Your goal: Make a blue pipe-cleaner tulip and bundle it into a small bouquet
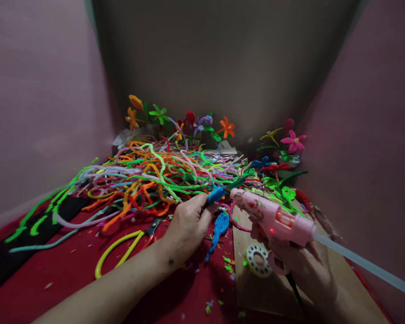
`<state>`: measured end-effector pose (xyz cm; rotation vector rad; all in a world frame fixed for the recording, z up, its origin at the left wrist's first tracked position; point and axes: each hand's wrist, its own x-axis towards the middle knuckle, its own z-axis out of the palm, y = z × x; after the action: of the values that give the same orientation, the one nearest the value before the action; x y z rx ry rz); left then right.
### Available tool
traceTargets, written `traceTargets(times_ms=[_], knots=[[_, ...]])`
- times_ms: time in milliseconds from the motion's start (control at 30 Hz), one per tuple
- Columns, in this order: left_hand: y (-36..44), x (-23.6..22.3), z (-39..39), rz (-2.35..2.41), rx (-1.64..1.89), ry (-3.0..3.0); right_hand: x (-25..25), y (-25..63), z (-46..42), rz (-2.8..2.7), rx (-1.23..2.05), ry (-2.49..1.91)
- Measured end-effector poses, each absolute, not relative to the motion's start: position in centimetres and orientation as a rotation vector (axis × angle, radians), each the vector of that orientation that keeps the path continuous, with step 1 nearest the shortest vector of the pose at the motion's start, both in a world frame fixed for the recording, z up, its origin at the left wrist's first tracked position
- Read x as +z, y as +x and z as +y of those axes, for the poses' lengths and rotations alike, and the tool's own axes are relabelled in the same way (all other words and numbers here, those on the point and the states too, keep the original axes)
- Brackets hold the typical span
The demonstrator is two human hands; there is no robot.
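My left hand (pixel 188 223) is closed in a pinch on a blue pipe-cleaner piece (pixel 216 195), with another blue looped part (pixel 219 228) hanging just below it. My right hand (pixel 300 263) grips a pink hot glue gun (pixel 276 218) with a clear glue stick (pixel 367 265) sticking out of its back. The gun's nozzle (pixel 233 194) points left and sits right beside the blue piece. A red light glows on the gun's body.
A big tangle of coloured pipe cleaners (pixel 151 177) covers the red surface ahead. Finished pipe-cleaner flowers (pixel 189 121) stand at the back, with a pink one (pixel 293 141) at right. Yellow-handled scissors (pixel 128 245) lie at left. A white ring (pixel 257 259) rests on cardboard (pixel 256 288).
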<state>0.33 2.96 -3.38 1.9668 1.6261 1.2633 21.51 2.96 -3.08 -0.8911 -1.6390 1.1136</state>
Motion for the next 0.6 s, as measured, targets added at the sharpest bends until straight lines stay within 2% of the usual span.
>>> traceTargets(times_ms=[400,600], knots=[[-0.05,-3.33,3.07,1.571,1.378,2.081,-3.70,22.06,2.76,-1.668,1.206,-0.961],[-0.38,-3.37,3.29,1.565,1.388,2.110,-4.05,22.18,2.76,-1.702,1.063,-0.962]])
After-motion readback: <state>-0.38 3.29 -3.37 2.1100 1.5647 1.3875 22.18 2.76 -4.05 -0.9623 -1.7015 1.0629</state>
